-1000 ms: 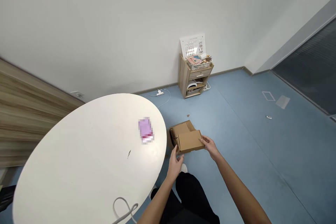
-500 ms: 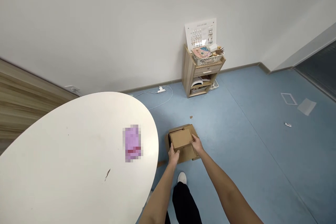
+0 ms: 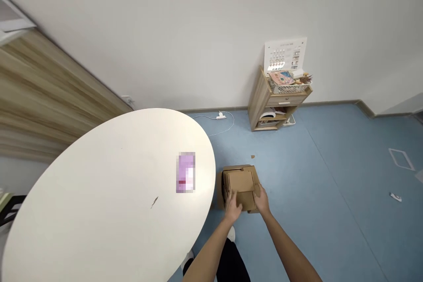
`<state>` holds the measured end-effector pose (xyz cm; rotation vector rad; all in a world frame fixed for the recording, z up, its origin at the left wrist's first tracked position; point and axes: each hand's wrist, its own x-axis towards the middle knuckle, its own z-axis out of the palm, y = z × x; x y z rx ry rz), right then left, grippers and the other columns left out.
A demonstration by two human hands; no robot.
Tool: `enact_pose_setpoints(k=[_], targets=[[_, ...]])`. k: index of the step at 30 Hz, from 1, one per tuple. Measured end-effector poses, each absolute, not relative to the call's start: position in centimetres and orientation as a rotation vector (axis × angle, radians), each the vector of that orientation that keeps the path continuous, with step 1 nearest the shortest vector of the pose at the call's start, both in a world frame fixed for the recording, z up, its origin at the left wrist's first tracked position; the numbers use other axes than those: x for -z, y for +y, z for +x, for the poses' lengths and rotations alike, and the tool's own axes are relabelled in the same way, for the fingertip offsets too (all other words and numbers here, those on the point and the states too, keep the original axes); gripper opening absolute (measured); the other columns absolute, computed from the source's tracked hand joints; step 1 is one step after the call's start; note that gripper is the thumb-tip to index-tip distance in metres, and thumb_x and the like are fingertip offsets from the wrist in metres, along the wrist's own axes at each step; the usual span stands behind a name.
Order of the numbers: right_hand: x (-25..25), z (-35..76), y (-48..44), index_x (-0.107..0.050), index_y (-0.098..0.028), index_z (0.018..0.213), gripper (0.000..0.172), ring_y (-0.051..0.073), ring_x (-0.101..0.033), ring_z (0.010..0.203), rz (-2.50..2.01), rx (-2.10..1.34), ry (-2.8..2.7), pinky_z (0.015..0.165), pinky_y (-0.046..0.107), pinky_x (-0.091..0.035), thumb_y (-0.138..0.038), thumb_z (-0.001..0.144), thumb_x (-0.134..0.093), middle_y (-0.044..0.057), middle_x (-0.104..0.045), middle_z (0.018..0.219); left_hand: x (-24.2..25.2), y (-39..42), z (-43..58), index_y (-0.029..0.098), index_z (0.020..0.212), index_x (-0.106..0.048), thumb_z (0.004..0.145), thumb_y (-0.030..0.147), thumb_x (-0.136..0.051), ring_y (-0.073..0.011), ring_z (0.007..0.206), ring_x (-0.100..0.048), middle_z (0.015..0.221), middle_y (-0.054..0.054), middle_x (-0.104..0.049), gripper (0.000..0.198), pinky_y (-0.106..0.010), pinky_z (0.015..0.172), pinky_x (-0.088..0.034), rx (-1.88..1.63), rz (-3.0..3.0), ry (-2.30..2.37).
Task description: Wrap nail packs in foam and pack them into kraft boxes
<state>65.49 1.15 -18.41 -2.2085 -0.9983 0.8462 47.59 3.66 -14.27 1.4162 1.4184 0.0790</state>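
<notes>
Left hand [image 3: 233, 209] and right hand [image 3: 262, 199] apart, both holding the near sides of a folded cardboard box [image 3: 240, 181] on the blue floor [image 3: 307, 233].

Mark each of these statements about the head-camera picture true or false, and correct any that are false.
1. The left hand and the right hand both touch the cardboard box. True.
2. The cardboard box sits on the white oval table. False: it is on the blue floor, beside the table.
3. The wire basket stands on top of the wooden cabinet. True.
4. The blurred pink item lies on the floor. False: it lies on the table.
5. A white plug with its cable lies on the floor near the wall. True.
</notes>
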Motion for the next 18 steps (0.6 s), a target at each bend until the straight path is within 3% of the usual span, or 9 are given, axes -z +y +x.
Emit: enact_pose_setpoints(k=[3, 6, 11, 18], targets=[[15.6, 64.7, 0.6, -0.061, -0.018, 0.122, 0.052, 0.029, -0.058, 0.12, -2.187, -0.801, -1.032, 0.103, 0.042, -0.046, -0.036, 0.075, -0.048, 0.012, -0.065, 0.123, 10.2, 2.5, 46.3, 0.018, 0.133, -0.055, 0.08, 0.021, -0.053, -0.0279, 0.137, -0.042, 0.146, -0.014, -0.046, 0.053, -0.044, 0.117, -0.031, -0.269, 1.529, 1.265], [12.3, 63.0, 0.3, -0.066, -0.018, 0.108, 0.045, 0.029, -0.064, 0.11, -1.999, -0.858, -1.148, 0.1, 0.042, -0.049, -0.041, 0.075, -0.049, 0.013, -0.069, 0.113, 5.2, 1.4, 43.6, 0.019, 0.123, -0.061, 0.083, 0.019, -0.048, -0.0248, 0.12, -0.057, 0.126, -0.012, -0.062, 0.042, -0.042, 0.106, -0.044, -0.472, 1.644, 1.159], [6.3, 57.5, 0.7, -0.069, -0.02, 0.102, 0.039, 0.028, -0.07, 0.098, -1.725, -1.033, -1.312, 0.088, 0.04, -0.056, -0.048, 0.081, -0.052, 0.012, -0.072, 0.108, -2.7, -0.9, 35.2, 0.023, 0.113, -0.065, 0.087, 0.017, -0.046, -0.0198, 0.096, -0.065, 0.105, -0.007, -0.068, 0.034, -0.034, 0.088, -0.052, -0.75, 1.646, 1.287], [-1.8, 42.5, 2.5, -0.07, -0.019, 0.1, 0.041, 0.028, -0.069, 0.097, -1.485, -1.152, -1.682, 0.085, 0.038, -0.055, -0.052, 0.081, -0.054, 0.012, -0.073, 0.107, -8.7, -7.9, 16.8, 0.024, 0.111, -0.066, 0.091, 0.024, -0.044, -0.0186, 0.094, -0.066, 0.105, -0.007, -0.07, 0.03, -0.033, 0.087, -0.052, -1.096, 1.435, 1.709]])
